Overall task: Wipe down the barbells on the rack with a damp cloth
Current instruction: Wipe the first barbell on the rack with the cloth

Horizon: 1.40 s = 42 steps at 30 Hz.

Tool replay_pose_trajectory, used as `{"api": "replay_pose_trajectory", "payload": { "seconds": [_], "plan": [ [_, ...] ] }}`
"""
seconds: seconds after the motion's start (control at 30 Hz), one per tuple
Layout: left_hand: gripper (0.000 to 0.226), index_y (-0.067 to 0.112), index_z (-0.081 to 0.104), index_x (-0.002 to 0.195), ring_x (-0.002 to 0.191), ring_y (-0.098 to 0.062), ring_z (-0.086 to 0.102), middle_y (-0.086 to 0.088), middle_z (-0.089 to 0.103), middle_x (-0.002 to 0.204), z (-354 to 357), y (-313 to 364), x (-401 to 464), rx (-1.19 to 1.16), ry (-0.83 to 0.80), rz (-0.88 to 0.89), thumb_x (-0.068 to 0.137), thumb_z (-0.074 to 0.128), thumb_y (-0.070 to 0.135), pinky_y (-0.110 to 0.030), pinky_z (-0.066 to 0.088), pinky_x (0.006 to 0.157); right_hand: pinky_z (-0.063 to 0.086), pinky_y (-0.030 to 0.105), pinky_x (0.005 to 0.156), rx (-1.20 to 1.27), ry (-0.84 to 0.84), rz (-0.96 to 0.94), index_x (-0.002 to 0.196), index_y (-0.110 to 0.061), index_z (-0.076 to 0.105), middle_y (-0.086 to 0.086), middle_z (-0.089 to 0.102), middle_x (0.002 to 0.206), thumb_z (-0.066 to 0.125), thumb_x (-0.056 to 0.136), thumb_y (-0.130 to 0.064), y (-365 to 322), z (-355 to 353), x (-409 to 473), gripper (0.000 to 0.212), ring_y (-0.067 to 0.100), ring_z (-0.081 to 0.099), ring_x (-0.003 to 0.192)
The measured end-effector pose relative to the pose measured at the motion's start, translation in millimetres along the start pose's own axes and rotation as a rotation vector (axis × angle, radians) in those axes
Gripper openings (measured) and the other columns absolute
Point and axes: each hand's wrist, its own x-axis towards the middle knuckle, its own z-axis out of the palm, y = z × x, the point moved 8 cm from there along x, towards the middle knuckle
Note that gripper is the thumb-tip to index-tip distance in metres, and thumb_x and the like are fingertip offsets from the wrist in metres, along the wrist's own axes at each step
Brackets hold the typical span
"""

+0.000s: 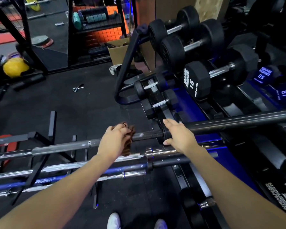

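Observation:
Several barbells lie side by side on a low black rack [38, 164]. The topmost barbell [63, 147] runs from the left edge to a thick black sleeve [238, 122] at the right. My left hand [114, 139] grips a brown cloth [128, 142] wrapped over this bar's shaft near the collar. My right hand [178, 135] rests over the collar where the sleeve begins, thumb below and fingers stretched forward on top. Below lie chrome barbells [82, 166] and a blue one [15, 185].
A dumbbell rack [185, 95] with black hex dumbbells [196, 80] stands right ahead. A spring collar [78, 88] lies on the black rubber floor. A cardboard box [117, 50] and storage cage sit behind. My white shoes [113, 220] show at the bottom.

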Motion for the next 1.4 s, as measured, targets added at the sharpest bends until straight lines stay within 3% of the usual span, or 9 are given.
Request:
{"api": "replay_pose_trajectory", "payload": {
  "seconds": [0.27, 0.37, 0.5, 0.6, 0.8, 1.0, 1.1, 1.2, 1.4],
  "plan": [
    [0.028, 0.024, 0.060, 0.120, 0.101, -0.026, 0.044, 0.008, 0.052, 0.129, 22, 92, 17, -0.073, -0.029, 0.117, 0.098, 0.044, 0.022, -0.027, 0.037, 0.090, 0.024, 0.033, 0.113, -0.026, 0.041, -0.050, 0.153, -0.021, 0.015, -0.011, 0.016, 0.158, 0.068, 0.087, -0.021, -8, 5, 2, 0.084, 0.020, 0.020, 0.144],
    [0.025, 0.021, 0.064, 0.116, 0.096, -0.028, 0.047, 0.004, 0.056, 0.125, 16, 68, 14, -0.063, -0.023, 0.144, 0.097, 0.049, 0.024, -0.034, 0.041, 0.091, 0.030, 0.037, 0.110, -0.021, 0.029, -0.033, 0.153, -0.024, 0.015, -0.013, 0.014, 0.158, 0.068, 0.087, -0.022, -4, 6, 6, 0.085, 0.021, 0.020, 0.144],
    [0.025, 0.020, 0.066, 0.115, 0.093, -0.028, 0.048, 0.001, 0.059, 0.122, 1, 15, 1, -0.038, 0.046, 0.005, 0.096, 0.052, 0.027, -0.031, 0.037, 0.088, 0.032, 0.038, 0.111, 0.002, 0.024, -0.023, 0.153, -0.024, 0.014, -0.014, 0.013, 0.159, 0.068, 0.087, -0.019, -2, 8, 8, 0.085, 0.020, 0.017, 0.146],
    [0.026, 0.022, 0.065, 0.117, 0.095, -0.026, 0.045, 0.004, 0.057, 0.121, 7, 27, 3, -0.035, 0.057, -0.030, 0.097, 0.048, 0.027, -0.028, 0.035, 0.086, 0.033, 0.036, 0.110, -0.006, 0.038, -0.030, 0.153, -0.023, 0.014, -0.013, 0.014, 0.159, 0.068, 0.087, -0.019, -3, 9, 8, 0.085, 0.020, 0.017, 0.146],
    [0.025, 0.021, 0.064, 0.114, 0.086, -0.021, 0.041, 0.005, 0.056, 0.121, 18, 65, 18, -0.071, 0.027, 0.098, 0.098, 0.046, 0.026, -0.026, 0.033, 0.085, 0.034, 0.035, 0.107, -0.043, 0.041, -0.020, 0.153, -0.023, 0.013, -0.013, 0.013, 0.159, 0.068, 0.088, -0.020, -1, 5, 8, 0.085, 0.019, 0.021, 0.144],
    [0.025, 0.020, 0.065, 0.114, 0.098, -0.027, 0.051, 0.003, 0.056, 0.124, 4, 13, 7, -0.067, 0.065, -0.081, 0.096, 0.050, 0.029, -0.031, 0.038, 0.089, 0.034, 0.035, 0.109, -0.017, 0.048, -0.040, 0.153, -0.023, 0.014, -0.012, 0.013, 0.159, 0.068, 0.087, -0.020, -4, 8, 5, 0.085, 0.019, 0.022, 0.144],
    [0.024, 0.023, 0.065, 0.113, 0.100, -0.026, 0.050, 0.005, 0.055, 0.127, 16, 59, 14, -0.051, 0.066, 0.039, 0.097, 0.047, 0.026, -0.029, 0.035, 0.089, 0.032, 0.032, 0.109, -0.036, 0.075, -0.064, 0.153, -0.021, 0.015, -0.013, 0.015, 0.158, 0.067, 0.087, -0.021, -10, 7, 5, 0.084, 0.020, 0.020, 0.145],
    [0.022, 0.021, 0.065, 0.109, 0.090, -0.024, 0.050, 0.004, 0.057, 0.115, 23, 75, 24, -0.110, 0.052, 0.078, 0.097, 0.047, 0.023, -0.028, 0.038, 0.086, 0.034, 0.032, 0.107, -0.039, 0.076, -0.066, 0.152, -0.022, 0.016, -0.014, 0.016, 0.158, 0.067, 0.087, -0.021, -9, 9, 7, 0.083, 0.020, 0.024, 0.143],
    [0.020, 0.019, 0.067, 0.106, 0.093, -0.032, 0.058, -0.002, 0.060, 0.108, 5, 14, 18, -0.088, 0.089, -0.069, 0.094, 0.054, 0.028, -0.034, 0.040, 0.084, 0.036, 0.033, 0.106, -0.006, 0.055, -0.052, 0.153, -0.023, 0.015, -0.014, 0.015, 0.158, 0.069, 0.086, -0.021, -1, 8, 8, 0.086, 0.018, 0.027, 0.142]
  ]
}}
